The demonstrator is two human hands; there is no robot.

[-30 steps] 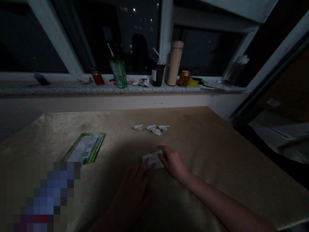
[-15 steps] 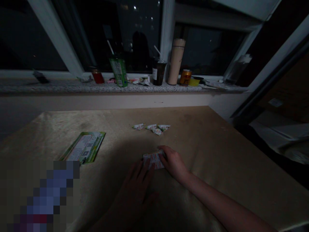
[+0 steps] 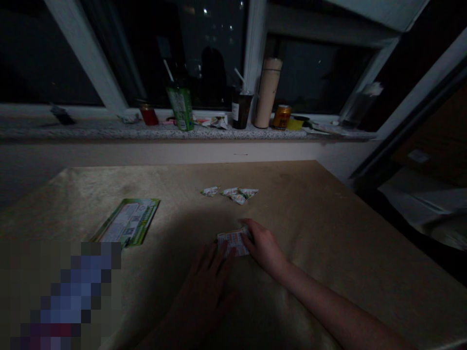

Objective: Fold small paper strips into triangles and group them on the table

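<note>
A small printed packet [image 3: 230, 237] lies on the brown table, below the middle of the view. My left hand [image 3: 204, 277] is in deep shadow, its fingers spread and fingertips resting on the packet's left and front part. From the other side, my right hand [image 3: 265, 249] holds the right edge of the packet, thumb on top and forefinger along the far edge; its other fingers are hidden. Beyond the hands lie several small folded triangular packets [image 3: 239, 194], three touching and one apart to the left. A flat green-and-white printed pouch [image 3: 133, 221] lies to the left.
The table [image 3: 310, 209] meets a low wall under a stone windowsill [image 3: 207, 133]. On the sill stand a green cup [image 3: 181, 109], a dark cup [image 3: 241, 112], a tall beige flask [image 3: 268, 95], a gold can [image 3: 282, 118] and a red jar [image 3: 149, 115]. The lower left corner is pixelated.
Both hands keep nearly the same place on the packet. The whole view has shifted very slightly; the other things lie as before.
</note>
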